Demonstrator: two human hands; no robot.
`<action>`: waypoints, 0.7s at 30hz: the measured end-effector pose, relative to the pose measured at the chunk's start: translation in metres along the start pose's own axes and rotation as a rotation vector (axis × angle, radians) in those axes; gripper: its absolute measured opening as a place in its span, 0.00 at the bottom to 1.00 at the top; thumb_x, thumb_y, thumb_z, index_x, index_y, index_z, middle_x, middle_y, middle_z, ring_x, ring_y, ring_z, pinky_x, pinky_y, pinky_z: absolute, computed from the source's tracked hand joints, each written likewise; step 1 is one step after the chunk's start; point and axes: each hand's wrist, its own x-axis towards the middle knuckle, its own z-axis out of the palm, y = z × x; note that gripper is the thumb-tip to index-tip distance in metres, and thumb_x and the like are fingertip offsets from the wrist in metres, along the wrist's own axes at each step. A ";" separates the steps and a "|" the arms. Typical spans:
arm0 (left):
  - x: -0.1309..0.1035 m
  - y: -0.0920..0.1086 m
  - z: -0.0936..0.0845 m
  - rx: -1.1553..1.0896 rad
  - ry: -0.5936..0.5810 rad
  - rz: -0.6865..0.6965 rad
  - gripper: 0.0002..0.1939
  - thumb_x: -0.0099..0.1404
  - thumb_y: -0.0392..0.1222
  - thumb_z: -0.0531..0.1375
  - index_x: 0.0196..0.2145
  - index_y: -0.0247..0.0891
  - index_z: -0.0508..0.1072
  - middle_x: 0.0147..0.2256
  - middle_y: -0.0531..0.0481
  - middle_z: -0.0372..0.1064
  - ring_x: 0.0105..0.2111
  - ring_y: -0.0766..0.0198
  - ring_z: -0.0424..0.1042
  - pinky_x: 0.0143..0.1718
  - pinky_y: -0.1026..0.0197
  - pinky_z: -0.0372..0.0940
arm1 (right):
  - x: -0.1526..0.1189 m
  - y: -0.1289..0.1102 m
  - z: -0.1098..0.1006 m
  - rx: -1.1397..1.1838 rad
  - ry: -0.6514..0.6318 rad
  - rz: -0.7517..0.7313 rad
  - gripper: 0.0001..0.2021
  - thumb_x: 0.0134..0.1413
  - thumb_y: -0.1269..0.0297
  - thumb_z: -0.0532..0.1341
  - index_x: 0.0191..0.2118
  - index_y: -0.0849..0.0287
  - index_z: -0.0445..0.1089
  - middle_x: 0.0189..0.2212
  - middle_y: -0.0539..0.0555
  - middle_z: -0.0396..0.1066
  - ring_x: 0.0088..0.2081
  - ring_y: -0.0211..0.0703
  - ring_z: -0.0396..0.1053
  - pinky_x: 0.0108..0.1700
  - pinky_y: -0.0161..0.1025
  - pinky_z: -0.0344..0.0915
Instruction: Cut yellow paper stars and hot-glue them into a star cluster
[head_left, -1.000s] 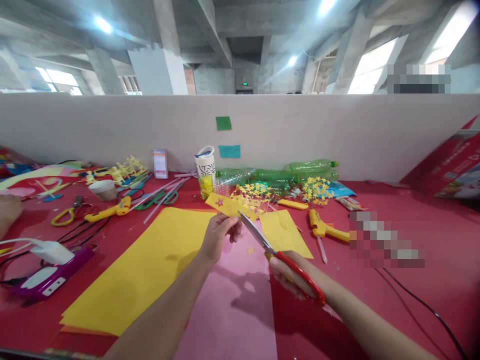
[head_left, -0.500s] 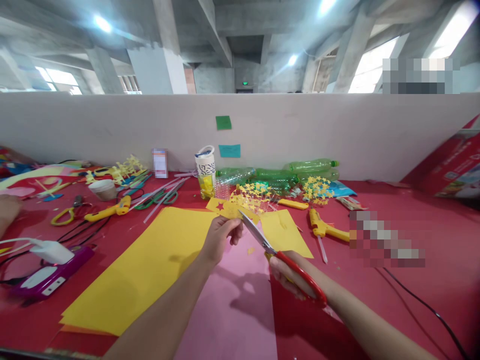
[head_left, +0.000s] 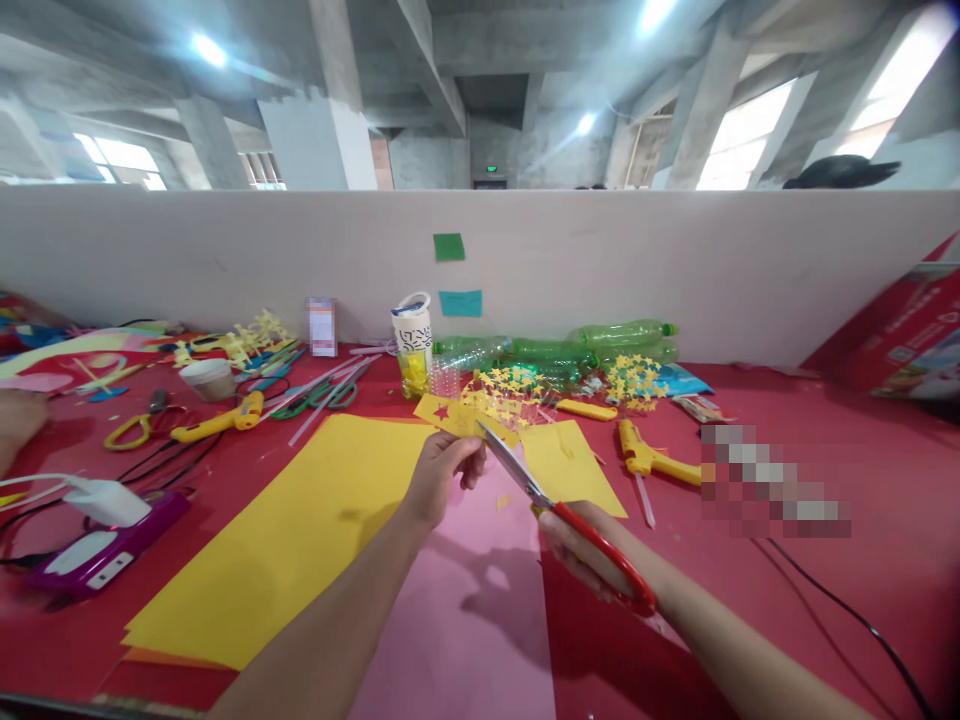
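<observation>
Between thumb and fingers, my left hand pinches a piece of yellow paper that has a star-shaped hole at its left. My right hand is closed on the handles of red-handled scissors. The blade tips lie at the yellow paper, close beside my left fingertips. Below the hands is a pink sheet with a small yellow scrap on it. Large yellow sheets lie to the left, and a smaller yellow sheet to the right. Yellow star cut-outs stand just behind the paper.
Green plastic bottles lie along the grey partition. A yellow glue gun is at right, another at left near a paper cup. A purple power strip sits at left. Another person's hand shows at the left edge.
The scissor handles look slightly closer together. Both hands stay almost in place. A dark shape now shows above the partition at right, where the earlier frame was pixelated.
</observation>
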 end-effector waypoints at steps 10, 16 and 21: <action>0.002 -0.003 -0.003 -0.040 0.065 0.042 0.11 0.58 0.40 0.54 0.20 0.34 0.65 0.16 0.55 0.61 0.14 0.73 0.57 0.16 0.66 0.49 | 0.002 0.002 -0.004 -0.035 0.000 -0.019 0.25 0.51 0.40 0.48 0.20 0.58 0.54 0.06 0.42 0.51 0.08 0.27 0.47 0.11 0.27 0.45; 0.003 -0.001 -0.003 -0.028 0.120 0.054 0.10 0.58 0.40 0.54 0.21 0.35 0.66 0.17 0.56 0.61 0.14 0.74 0.57 0.16 0.67 0.49 | 0.004 0.005 -0.004 -0.021 0.008 0.000 0.25 0.50 0.39 0.49 0.21 0.59 0.55 0.07 0.42 0.51 0.08 0.28 0.48 0.10 0.27 0.45; 0.003 0.001 -0.001 -0.037 0.157 0.043 0.09 0.57 0.40 0.55 0.22 0.35 0.67 0.17 0.56 0.61 0.15 0.74 0.57 0.16 0.68 0.50 | 0.004 0.004 -0.004 -0.030 -0.003 -0.052 0.24 0.51 0.41 0.49 0.21 0.59 0.55 0.06 0.42 0.51 0.08 0.28 0.49 0.11 0.27 0.46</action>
